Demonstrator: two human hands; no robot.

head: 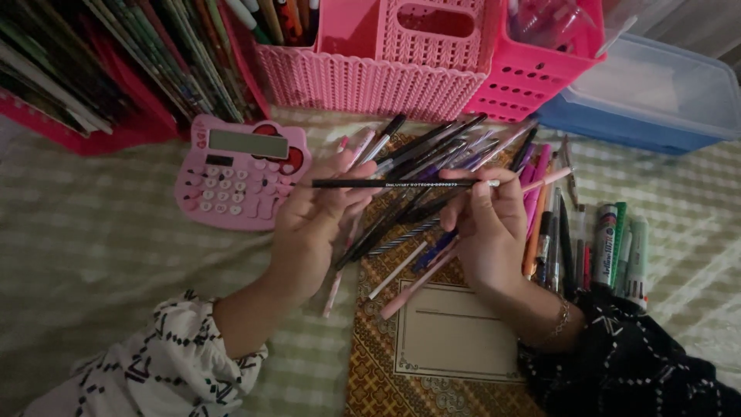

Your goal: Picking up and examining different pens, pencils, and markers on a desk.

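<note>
Head view: left hand (312, 224) and right hand (486, 224) each pinch one end of slim black pencil (401, 184), held level above heap of dark pens (417, 166) (kept clear of it). Pink plastic calculator (239, 181) lies left of left hand; patterned notebook (444, 340) beneath.

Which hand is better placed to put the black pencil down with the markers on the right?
Probably the right hand: it pinches the black pencil at its eraser end and sits beside the markers; the left hand is by the pink calculator.
</note>
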